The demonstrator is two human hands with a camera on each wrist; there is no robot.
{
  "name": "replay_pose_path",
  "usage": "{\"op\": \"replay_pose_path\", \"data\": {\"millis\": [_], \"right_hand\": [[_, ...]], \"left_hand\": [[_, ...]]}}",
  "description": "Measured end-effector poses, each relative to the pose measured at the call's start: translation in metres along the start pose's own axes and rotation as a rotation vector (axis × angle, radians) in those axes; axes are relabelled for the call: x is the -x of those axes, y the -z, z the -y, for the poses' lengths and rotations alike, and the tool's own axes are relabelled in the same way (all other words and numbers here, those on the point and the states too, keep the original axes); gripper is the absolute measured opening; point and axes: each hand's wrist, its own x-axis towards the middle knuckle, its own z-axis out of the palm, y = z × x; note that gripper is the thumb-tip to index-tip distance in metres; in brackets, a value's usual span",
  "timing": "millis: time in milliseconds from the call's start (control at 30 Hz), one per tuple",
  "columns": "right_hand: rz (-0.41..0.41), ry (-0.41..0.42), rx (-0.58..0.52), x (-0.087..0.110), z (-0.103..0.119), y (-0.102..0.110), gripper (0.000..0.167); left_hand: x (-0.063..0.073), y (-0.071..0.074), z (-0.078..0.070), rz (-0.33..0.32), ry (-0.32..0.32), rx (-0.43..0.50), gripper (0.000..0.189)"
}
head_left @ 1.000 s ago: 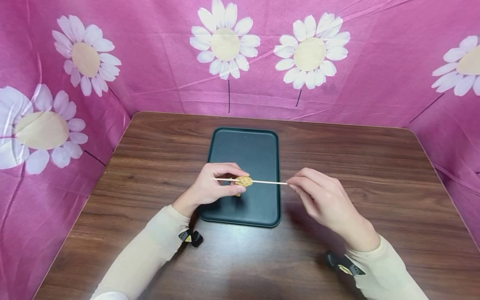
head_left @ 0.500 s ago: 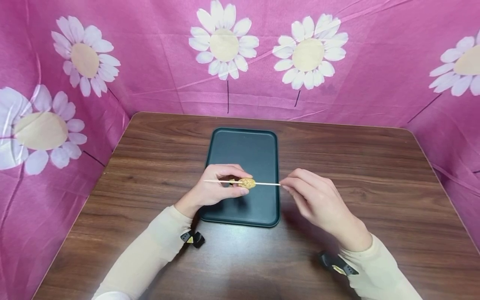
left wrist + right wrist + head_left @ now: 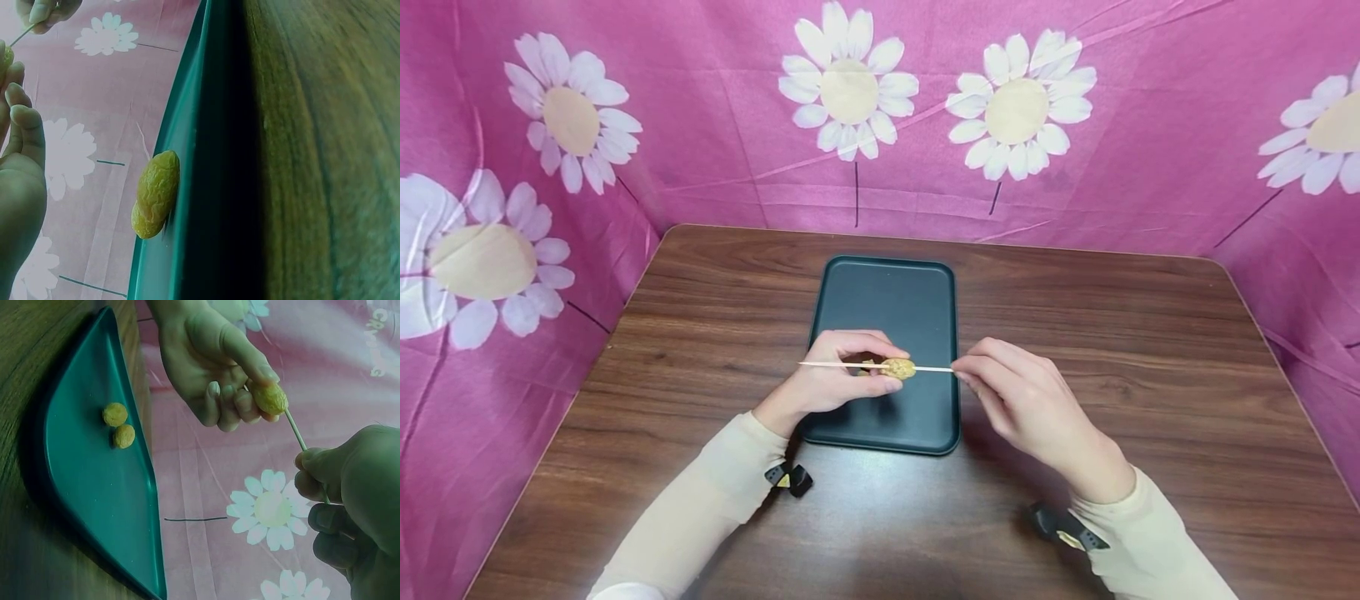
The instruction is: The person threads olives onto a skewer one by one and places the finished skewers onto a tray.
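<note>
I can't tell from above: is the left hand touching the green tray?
Apart. The right wrist view shows pink backdrop between the left hand and the green tray.

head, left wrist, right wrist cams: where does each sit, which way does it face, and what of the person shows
Head: on the head, facing forward and down at the tray and table; both sleeves, left hand and right hand show.
Left wrist: along the tray toward the cloth, tipped sideways; left hand at left, right fingers top left.
Right wrist: across to the left hand, also tipped; right hand lower right.
Both wrist views share the stick, tray and two loose pieces.
</note>
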Motion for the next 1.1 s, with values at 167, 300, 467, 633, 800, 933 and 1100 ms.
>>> {"op": "replay_pose_path", "data": {"millis": [167,300,467,633,800,933,1100], "right_hand": [[0.018,-0.018,-0.011,0.000,0.001,-0.002,0.035],[0.014,-0.010,-0.013,-0.002,0.001,-0.005,0.034],[0.005,0.001,-0.020,-0.004,0.001,-0.008,0.034],[0.006,-0.001,-0.026,-0.003,0.002,-0.010,0.034],[0.010,-0.011,-0.030,-0.002,0.001,-0.012,0.034],[0.009,-0.029,-0.044,-0.002,-0.001,-0.011,0.033],[-0.002,-0.064,-0.070,-0.001,-0.003,-0.006,0.031]], "left_hand": [[0.000,-0.001,0.001,-0.001,0.005,-0.005,0.031],[0.000,-0.001,0.002,-0.001,0.000,-0.013,0.031],[0.000,-0.002,0.002,-0.003,-0.001,-0.015,0.031],[-0.001,-0.003,0.003,0.002,0.002,-0.011,0.031],[-0.002,-0.004,0.003,0.023,0.017,-0.020,0.029],[-0.003,-0.002,0.004,0.044,0.063,-0.042,0.028],[-0.002,0.007,0.007,0.079,0.109,-0.088,0.031]]}}
